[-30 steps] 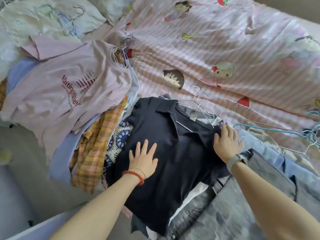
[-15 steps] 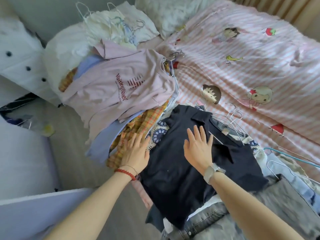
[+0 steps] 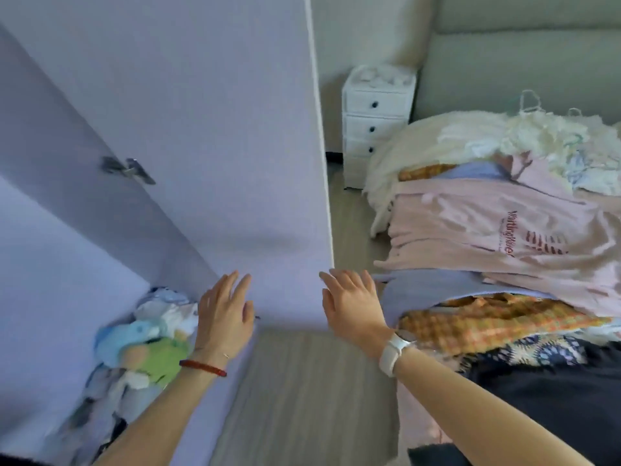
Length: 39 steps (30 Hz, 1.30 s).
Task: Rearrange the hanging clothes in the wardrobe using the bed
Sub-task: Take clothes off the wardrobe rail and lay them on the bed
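My left hand (image 3: 225, 314) and my right hand (image 3: 353, 304) are both in the air with straight fingers and hold nothing. They hover in front of the open lilac wardrobe door (image 3: 208, 146). To the right, clothes are piled on the bed: a pink printed T-shirt (image 3: 487, 237) on top, a light blue garment (image 3: 433, 290) and an orange plaid shirt (image 3: 487, 324) under it, and a dark navy shirt (image 3: 544, 398) nearest to me. White and pale clothes on hangers (image 3: 504, 136) lie at the far end of the pile.
Folded clothes and soft blue and green items (image 3: 144, 344) sit low inside the wardrobe at the left. A white drawer unit (image 3: 373, 126) stands against the wall beyond the door. A strip of grey wooden floor (image 3: 302, 391) runs between wardrobe and bed.
My view has swung left from the bed to the wardrobe. Both hands have lifted off the navy shirt and plaid shirt and now hover empty in front of the wardrobe door.
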Tool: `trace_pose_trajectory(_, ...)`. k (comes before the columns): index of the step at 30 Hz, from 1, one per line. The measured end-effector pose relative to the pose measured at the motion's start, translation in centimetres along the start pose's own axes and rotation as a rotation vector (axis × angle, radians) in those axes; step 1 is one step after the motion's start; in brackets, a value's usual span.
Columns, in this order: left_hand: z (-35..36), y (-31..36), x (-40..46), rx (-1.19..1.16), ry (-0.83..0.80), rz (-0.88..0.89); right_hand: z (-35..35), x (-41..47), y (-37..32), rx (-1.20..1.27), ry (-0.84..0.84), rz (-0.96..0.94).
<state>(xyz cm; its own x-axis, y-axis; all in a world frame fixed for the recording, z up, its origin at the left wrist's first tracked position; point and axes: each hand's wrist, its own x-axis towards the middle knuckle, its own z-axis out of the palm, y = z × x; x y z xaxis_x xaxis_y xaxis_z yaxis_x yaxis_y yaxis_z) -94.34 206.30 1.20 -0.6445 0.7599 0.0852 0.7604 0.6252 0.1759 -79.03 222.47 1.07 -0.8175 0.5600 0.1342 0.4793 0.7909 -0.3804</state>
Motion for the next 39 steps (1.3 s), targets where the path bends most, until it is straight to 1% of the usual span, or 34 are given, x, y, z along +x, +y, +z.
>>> trace_pose_trajectory(3, -4.6, -7.5, -3.3, 0.006, 0.139, -0.174, 1.7, 2.8, -9.4, -0.022, -0.001, -0.204)
trace_pose_trajectory(7, -9.9, -15.9, -8.6, 0.090, 0.335, -0.390, 3.9, 4.7, -21.0, 0.012, 0.006, -0.454)
trace_pose_trajectory(10, -13.4, -21.1, -13.1, 0.157, 0.432, -0.557, 5.3, 5.3, -29.0, 0.058, -0.034, -0.630)
trace_pose_trajectory(13, -16.7, -24.6, -18.0, 0.214, 0.512, -0.720, 6.8, 5.2, -36.4, 0.110, -0.063, -0.806)
trace_pose_trajectory(15, -18.2, -26.2, -21.3, 0.251, 0.609, -0.806, 7.7, 4.8, -41.2, 0.175, -0.102, -0.911)
trace_pose_trajectory(18, -20.1, -28.4, -25.8, 0.310, 0.702, -0.968, 9.1, 3.7, -47.6, 0.310, -0.208, -1.053)
trace_pose_trajectory(20, -21.0, -29.8, -28.1, 0.319, 0.712, -1.106, 9.8, 2.8, -51.4, 0.409, -0.298, -1.119)
trace_pose_trajectory(22, -21.6, -31.1, -29.3, 0.289, 0.727, -1.215, 10.6, 2.2, -54.9, 0.437, -0.395, -1.166)
trace_pose_trajectory(24, -21.9, -32.3, -29.6, 0.209, 0.739, -1.312, 11.1, 1.3, -58.0, 0.527, -0.524, -1.180)
trace_pose_trajectory(25, -22.0, -32.9, -29.6, 0.183, 0.736, -1.345, 11.1, 0.8, -59.5, 0.610, -0.597, -1.175)
trace_pose_trajectory(27, -22.2, -33.8, -29.3, 0.169, 0.716, -1.389, 10.8, -0.2, -62.1, 0.755, -0.768, -1.129)
trace_pose_trajectory(29, -22.2, -34.5, -29.2, 0.125, 0.721, -1.403, 10.3, -0.9, -64.4, 0.831, -0.919, -1.035)
trace_pose_trajectory(32, -21.8, -35.2, -29.6, 0.078, 0.785, -1.377, 9.9, -1.3, -67.0, 0.892, -1.106, -0.941)
trace_pose_trajectory(34, -21.8, -35.2, -30.1, 0.068, 0.853, -1.374, 9.8, -1.4, -67.8, 0.945, -1.328, -0.798)
trace_pose_trajectory(35, -21.8, -35.1, -30.4, 0.066, 0.881, -1.386, 10.0, -1.3, -68.0, 0.960, -1.394, -0.719)
trace_pose_trajectory(36, -21.9, -35.1, -30.6, 0.068, 0.897, -1.399, 10.1, -0.9, -68.1, 0.966, -1.390, -0.677)
trace_pose_trajectory(37, -22.0, -35.1, -30.9, 0.072, 0.901, -1.410, 10.4, -0.5, -68.3, 0.973, -1.349, -0.661)
trace_pose_trajectory(39, -22.2, -35.1, -31.1, 0.078, 0.891, -1.418, 10.7, 0.7, -68.8, 0.998, -1.209, -0.668)
